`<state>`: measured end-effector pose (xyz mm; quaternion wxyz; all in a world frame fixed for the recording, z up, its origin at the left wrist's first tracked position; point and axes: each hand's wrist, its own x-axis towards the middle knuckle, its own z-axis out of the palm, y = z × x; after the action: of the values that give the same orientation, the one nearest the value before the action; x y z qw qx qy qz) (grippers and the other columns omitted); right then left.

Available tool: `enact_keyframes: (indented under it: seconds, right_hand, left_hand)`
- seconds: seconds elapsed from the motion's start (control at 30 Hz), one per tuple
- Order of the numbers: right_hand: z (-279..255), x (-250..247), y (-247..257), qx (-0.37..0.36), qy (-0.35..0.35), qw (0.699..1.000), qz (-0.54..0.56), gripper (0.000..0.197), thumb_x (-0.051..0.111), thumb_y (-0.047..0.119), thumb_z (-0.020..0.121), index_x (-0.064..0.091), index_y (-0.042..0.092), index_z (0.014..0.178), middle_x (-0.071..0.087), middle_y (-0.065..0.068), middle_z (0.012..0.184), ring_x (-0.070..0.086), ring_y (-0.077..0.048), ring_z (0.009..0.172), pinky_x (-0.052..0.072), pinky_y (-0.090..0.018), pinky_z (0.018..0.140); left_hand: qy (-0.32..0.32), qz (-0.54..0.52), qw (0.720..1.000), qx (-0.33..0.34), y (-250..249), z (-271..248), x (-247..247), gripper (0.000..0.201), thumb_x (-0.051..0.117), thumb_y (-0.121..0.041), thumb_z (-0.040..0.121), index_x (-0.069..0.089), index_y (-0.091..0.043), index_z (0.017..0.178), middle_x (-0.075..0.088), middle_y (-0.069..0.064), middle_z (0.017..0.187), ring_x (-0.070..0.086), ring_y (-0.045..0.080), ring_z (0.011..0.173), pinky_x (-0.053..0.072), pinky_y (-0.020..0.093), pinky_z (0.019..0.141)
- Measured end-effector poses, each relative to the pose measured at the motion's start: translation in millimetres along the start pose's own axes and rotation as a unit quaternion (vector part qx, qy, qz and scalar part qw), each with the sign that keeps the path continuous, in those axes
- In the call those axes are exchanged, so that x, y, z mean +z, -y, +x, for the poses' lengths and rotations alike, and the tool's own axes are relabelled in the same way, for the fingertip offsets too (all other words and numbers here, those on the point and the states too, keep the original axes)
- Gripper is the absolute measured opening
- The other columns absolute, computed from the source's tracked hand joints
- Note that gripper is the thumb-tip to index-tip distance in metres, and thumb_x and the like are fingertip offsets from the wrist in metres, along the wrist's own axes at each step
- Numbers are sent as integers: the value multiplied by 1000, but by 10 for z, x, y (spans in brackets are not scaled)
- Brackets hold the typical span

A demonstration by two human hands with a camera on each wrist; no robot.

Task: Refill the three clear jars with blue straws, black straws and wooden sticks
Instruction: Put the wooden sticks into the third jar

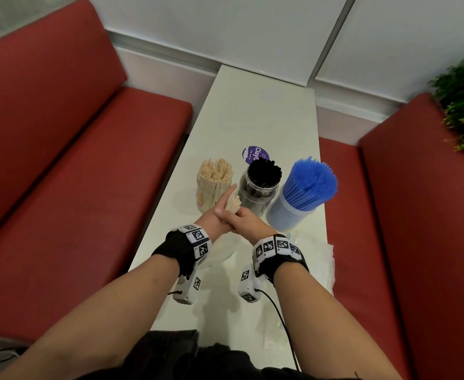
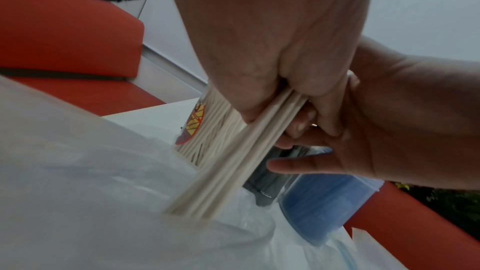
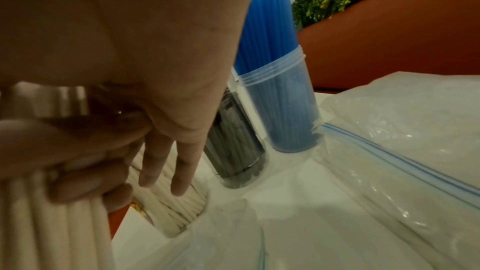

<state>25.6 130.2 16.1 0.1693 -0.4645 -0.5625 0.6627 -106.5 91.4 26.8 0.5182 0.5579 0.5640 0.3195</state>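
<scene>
Clasping wooden sticks (image 2: 228, 163), both hands.

Both forearms are bare up to the wrists. Each wrist carries a black fabric wrap ringed by a white band of square black-and-white coded markers: the left band (image 1: 197, 239) shows about three tiles, the right band (image 1: 277, 248) four or five. A white boxy camera unit hangs under each wrist, the left unit (image 1: 188, 290) and the right unit (image 1: 248, 285), each bearing more coded squares. A thin black cable (image 1: 280, 316) runs from the right unit toward dark clothing at the person's lap.
</scene>
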Motion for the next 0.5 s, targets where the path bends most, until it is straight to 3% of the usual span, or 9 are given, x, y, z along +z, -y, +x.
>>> enact_keyframes:
  seconds: [0.07, 0.17, 0.27, 0.33, 0.4, 0.47, 0.5]
  right_hand:
    - [22, 40, 28, -34, -44, 998, -37, 25, 66, 41, 96, 67, 19, 82, 72, 9, 74, 68, -6, 74, 55, -22, 74]
    - [18, 93, 82, -82, -90, 992, -38, 31, 63, 29, 98, 63, 19, 69, 63, 9, 60, 59, -6, 55, 46, -19, 56]
    - [18, 134, 178, -110, -120, 986, -24, 32, 59, 16, 99, 60, 18, 67, 58, 1, 57, 54, -15, 50, 45, -26, 52]
    - [35, 135, 239, -119, -126, 985, -10, 24, 57, 11, 99, 63, 12, 76, 60, -9, 64, 57, -23, 55, 49, -36, 55]
    - [43, 131, 299, -127, -125, 984, 2, 19, 58, 13, 100, 65, 11, 82, 63, -6, 69, 60, -23, 58, 51, -36, 54]
    - [35, 137, 358, -135, -123, 983, 16, 14, 61, 19, 100, 68, 10, 91, 67, -4, 74, 64, -22, 65, 52, -35, 56]
    - [22, 143, 395, -138, -127, 982, 18, 15, 62, 21, 100, 68, 9, 93, 69, -2, 74, 65, -21, 66, 53, -34, 55]
  left_hand:
    - [-20, -28, 999, 2, -12, 17, 0, 103, 57, 16, 84, 3, -28, 161, 54, 13, 134, 60, 24, 113, 51, 26, 84]
    - [-40, -46, 998, 3, -4, 19, -43, 111, 59, 15, 81, -1, -34, 160, 45, -7, 143, 57, 27, 124, 53, 36, 95]
    - [-66, -66, 996, 0, -4, 18, -62, 113, 64, 5, 78, 0, -44, 157, 17, -8, 165, 43, 24, 140, 50, 45, 105]
    - [-77, -80, 994, 5, -13, 37, -67, 114, 64, -7, 71, 0, -50, 155, 11, -5, 167, 45, 26, 138, 54, 45, 99]
    - [-82, -71, 994, 16, -46, 67, -95, 114, 63, -12, 70, -1, -53, 154, 10, -7, 167, 49, 32, 135, 57, 40, 90]
    - [-85, -47, 995, 31, -78, 114, -132, 113, 64, -6, 76, -4, -51, 154, 7, -10, 167, 54, 31, 130, 60, 42, 81]
    - [-87, -38, 995, 35, -86, 145, -147, 113, 63, -2, 79, -6, -50, 155, 6, -10, 167, 62, 28, 119, 61, 44, 74]
